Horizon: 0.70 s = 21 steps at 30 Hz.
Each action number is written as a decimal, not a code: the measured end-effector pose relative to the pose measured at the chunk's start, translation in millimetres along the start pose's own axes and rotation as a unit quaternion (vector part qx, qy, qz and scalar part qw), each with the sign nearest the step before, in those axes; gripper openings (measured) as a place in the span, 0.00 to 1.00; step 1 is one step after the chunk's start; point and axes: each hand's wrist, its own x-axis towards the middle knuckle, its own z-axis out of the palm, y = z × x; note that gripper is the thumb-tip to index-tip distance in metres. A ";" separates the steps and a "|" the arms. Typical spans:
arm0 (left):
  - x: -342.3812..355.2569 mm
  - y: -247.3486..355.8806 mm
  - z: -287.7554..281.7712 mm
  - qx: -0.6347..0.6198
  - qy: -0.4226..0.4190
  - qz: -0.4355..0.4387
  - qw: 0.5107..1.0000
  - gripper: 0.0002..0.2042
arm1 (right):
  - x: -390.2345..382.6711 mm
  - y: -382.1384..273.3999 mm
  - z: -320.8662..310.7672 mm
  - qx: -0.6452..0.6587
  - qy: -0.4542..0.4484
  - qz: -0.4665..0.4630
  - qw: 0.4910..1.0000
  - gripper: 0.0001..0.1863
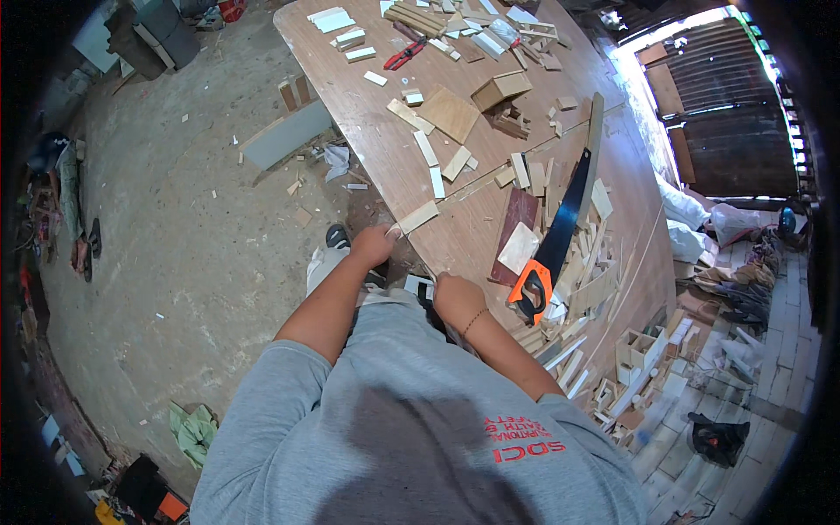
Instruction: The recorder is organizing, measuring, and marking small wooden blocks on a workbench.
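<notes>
My left hand (372,245) grips the end of a pale wooden strip (418,216), which lies across the near left edge of the wooden tabletop (350,83). Lower along that edge, my right hand (458,302) is curled, with a cord bracelet at its wrist; what is in its fingers is too small to make out. To its right, a handsaw (534,289) with an orange-and-black handle and dark blade lies among loose battens and a reddish-brown board (512,214). Small white-edged blocks (429,153), a square plywood piece (448,114) and wooden boxes (500,87) are scattered farther up.
Red-handled pliers (404,54) lie toward the far end. A leaning board (284,136) and scraps lie beside the table on the concrete floor (175,289). A person (66,192) is at the far left. White sacks (687,210) and wooden offcuts (639,359) crowd the right.
</notes>
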 end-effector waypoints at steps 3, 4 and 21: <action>-2.0 6.1 -6.7 -0.023 -0.023 0.016 0.999 0.19 | 46.5 -13.1 5.1 -0.024 -0.027 -0.047 0.998 0.12; 0.6 2.8 -4.0 -0.019 -0.020 0.015 0.999 0.19 | 71.1 -18.2 13.0 -0.014 -0.040 -0.022 0.999 0.13; 22.1 5.3 -0.2 -0.011 -0.059 -0.049 0.997 0.28 | 114.1 -33.1 25.4 -0.034 -0.057 -0.040 0.997 0.13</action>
